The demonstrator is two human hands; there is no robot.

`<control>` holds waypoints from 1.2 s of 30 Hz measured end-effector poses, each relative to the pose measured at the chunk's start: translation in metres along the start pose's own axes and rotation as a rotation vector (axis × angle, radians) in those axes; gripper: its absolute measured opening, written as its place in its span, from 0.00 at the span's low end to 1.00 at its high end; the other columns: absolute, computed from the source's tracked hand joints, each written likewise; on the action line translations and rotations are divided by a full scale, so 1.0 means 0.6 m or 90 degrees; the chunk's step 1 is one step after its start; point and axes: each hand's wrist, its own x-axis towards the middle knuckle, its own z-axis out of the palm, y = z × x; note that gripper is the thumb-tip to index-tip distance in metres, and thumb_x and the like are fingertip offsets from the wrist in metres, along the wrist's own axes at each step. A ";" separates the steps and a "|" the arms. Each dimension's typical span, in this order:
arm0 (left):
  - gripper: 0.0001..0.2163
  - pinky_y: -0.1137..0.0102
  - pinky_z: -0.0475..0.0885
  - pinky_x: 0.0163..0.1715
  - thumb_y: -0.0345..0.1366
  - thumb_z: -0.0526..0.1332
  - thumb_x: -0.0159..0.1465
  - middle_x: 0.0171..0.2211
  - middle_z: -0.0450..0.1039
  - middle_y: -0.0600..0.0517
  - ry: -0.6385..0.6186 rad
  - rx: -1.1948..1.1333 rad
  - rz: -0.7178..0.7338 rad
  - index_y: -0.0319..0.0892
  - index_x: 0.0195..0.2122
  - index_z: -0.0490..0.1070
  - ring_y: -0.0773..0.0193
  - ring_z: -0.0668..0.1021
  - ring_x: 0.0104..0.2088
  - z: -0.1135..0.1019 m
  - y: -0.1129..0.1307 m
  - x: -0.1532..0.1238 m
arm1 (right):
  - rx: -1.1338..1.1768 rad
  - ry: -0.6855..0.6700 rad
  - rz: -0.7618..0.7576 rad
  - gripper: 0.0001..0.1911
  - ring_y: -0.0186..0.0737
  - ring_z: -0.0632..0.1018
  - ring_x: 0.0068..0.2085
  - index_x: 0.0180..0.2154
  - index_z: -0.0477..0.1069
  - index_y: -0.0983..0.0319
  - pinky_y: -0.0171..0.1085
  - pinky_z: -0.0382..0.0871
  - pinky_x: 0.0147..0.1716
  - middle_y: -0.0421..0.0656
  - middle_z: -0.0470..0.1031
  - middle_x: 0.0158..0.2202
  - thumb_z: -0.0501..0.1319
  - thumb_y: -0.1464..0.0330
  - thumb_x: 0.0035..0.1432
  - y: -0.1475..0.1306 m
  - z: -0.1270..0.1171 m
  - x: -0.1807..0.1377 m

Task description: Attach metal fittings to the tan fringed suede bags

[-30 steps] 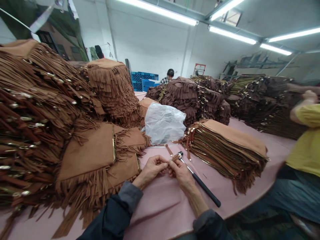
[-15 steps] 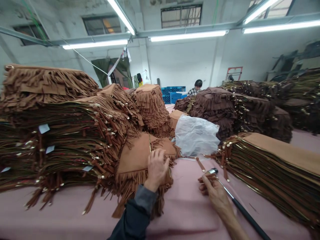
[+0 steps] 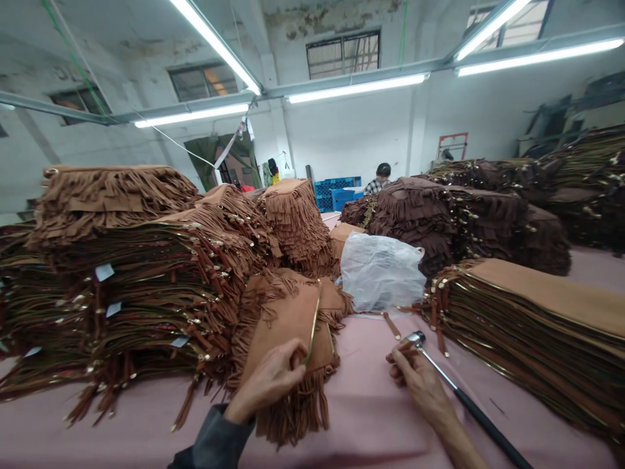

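Observation:
My left hand (image 3: 267,383) grips the near edge of a tan suede fringed bag (image 3: 293,326) and tilts it up off the small pile beneath it; its gold zipper runs along the raised edge. My right hand (image 3: 415,378) rests on the pink table (image 3: 371,417) with its fingers pinched on a small brown leather strip. Right beside that hand lies a small hammer (image 3: 454,387) with a metal head and a black handle. Another loose brown strip (image 3: 390,324) lies a little farther back.
Tall stacks of tan fringed bags (image 3: 137,273) fill the left. A flat stack of zippered tan pieces (image 3: 532,326) is at the right. A white plastic bag (image 3: 381,270) sits behind the work spot. Dark brown stacks (image 3: 454,208) and a seated person (image 3: 381,177) are at the back.
My left hand has slid from the top of the fringed bag to its near edge and lifted that bag up. My right hand has stayed by the hammer.

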 end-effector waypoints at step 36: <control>0.10 0.71 0.67 0.40 0.37 0.61 0.60 0.36 0.77 0.50 -0.239 -0.323 0.225 0.39 0.38 0.78 0.61 0.74 0.37 0.149 0.073 0.222 | 0.054 0.035 -0.028 0.26 0.37 0.77 0.29 0.39 0.75 0.64 0.32 0.69 0.26 0.45 0.79 0.34 0.68 0.48 0.51 -0.026 0.001 0.009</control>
